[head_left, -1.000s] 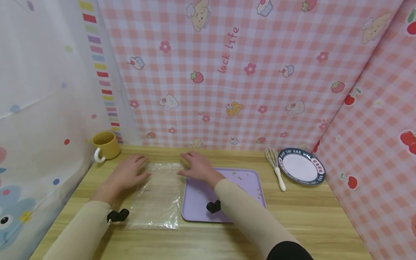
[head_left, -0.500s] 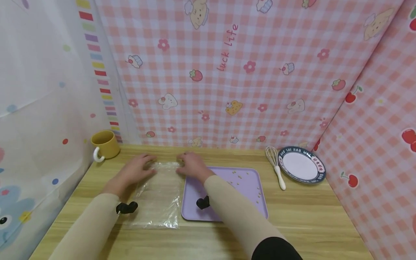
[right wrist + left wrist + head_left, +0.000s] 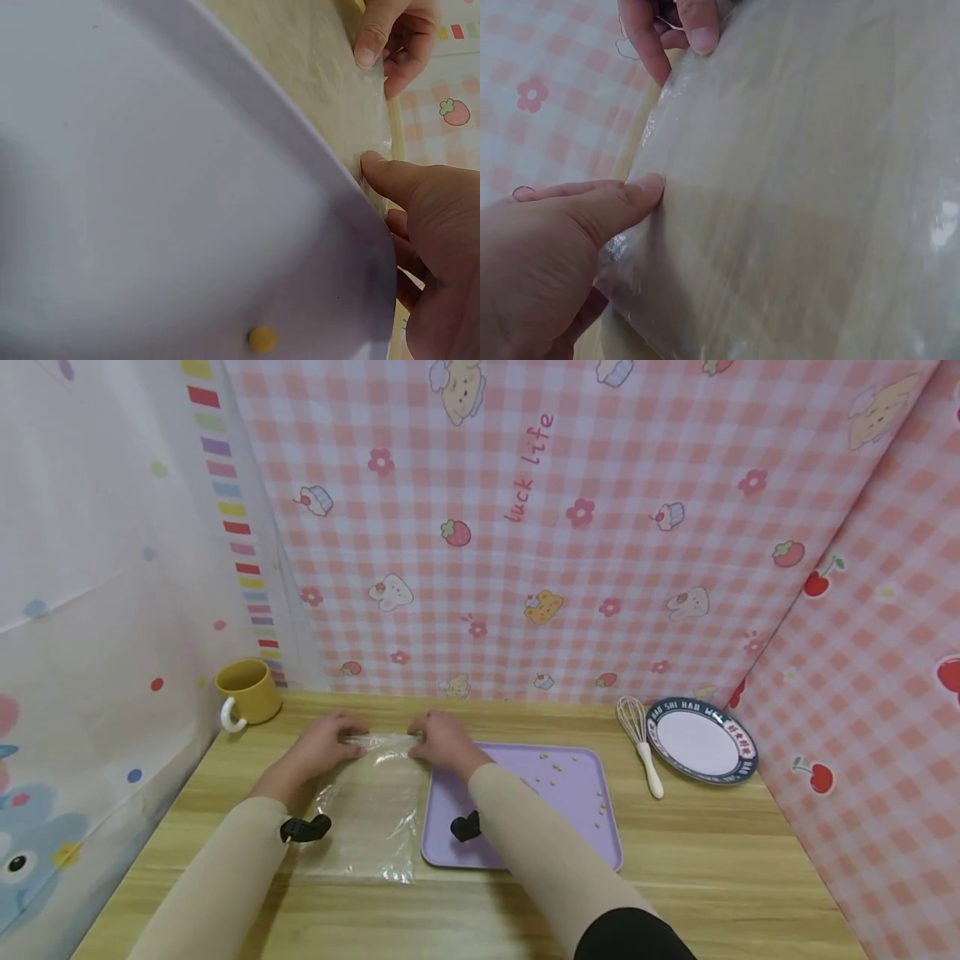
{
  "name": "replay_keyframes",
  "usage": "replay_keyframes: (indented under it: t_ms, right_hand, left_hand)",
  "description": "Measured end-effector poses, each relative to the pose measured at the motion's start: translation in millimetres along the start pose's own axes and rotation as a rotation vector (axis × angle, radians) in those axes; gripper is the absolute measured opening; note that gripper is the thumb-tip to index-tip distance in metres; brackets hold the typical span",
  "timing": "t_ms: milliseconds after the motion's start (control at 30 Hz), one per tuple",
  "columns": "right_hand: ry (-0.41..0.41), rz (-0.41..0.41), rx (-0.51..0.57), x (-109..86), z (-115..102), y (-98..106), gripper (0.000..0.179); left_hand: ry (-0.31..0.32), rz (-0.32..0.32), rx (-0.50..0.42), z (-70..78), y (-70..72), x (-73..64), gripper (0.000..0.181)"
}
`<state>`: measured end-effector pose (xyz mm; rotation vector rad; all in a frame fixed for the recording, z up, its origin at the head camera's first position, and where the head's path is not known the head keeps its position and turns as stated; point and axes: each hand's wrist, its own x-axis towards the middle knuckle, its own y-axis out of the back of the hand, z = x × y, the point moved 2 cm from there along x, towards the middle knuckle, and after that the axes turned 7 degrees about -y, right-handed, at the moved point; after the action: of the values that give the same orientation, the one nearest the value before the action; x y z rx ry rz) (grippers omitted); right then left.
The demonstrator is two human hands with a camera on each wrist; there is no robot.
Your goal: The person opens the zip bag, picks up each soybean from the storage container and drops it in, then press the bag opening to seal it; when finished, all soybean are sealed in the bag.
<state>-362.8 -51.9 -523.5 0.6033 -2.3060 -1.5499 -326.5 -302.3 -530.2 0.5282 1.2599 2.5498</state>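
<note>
Pink checked cloth [image 3: 510, 560] behind, wooden table [image 3: 712, 860], purple tray [image 3: 566, 806], clear bag [image 3: 371, 827] on the table at the tray's nine o'clock, left hand [image 3: 322, 752] pinching the bag's edge at eleven, right hand [image 3: 446, 745] pinching it at one, yellow bits [image 3: 262, 340] on the tray.
</note>
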Motion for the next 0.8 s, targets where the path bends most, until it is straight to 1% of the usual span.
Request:
replay_keyframes:
  t_ms: [233,400,500,667,733,800]
  right_hand:
    - [-0.015,0.012,0.032,-4.7,-6.9,3.1,0.035]
    - [-0.025,0.046,0.023,-6.1,-8.6,2.5,0.032]
    - [-0.025,0.06,0.036,-6.8,-8.7,2.7,0.031]
    - [0.002,0.058,0.093,-9.1,-13.7,3.8,0.033]
    - [0.017,0.064,0.12,-9.9,-16.1,4.3,0.033]
    - [0.023,0.069,0.157,-10.5,-18.2,4.4,0.03]
  left_hand:
    - [0.049,-0.01,0.004,1.4,-1.8,2.7,0.029]
    - [0.042,0.001,0.023,2.3,-1.7,3.2,0.026]
    - [0.026,0.008,0.026,4.6,-2.0,3.8,0.021]
    - [0.007,0.024,-0.006,6.7,-1.1,1.1,0.014]
    - [0.008,0.022,-0.027,8.0,0.4,0.1,0.013]
    - [0.027,0.012,-0.063,10.6,3.3,-0.5,0.013]
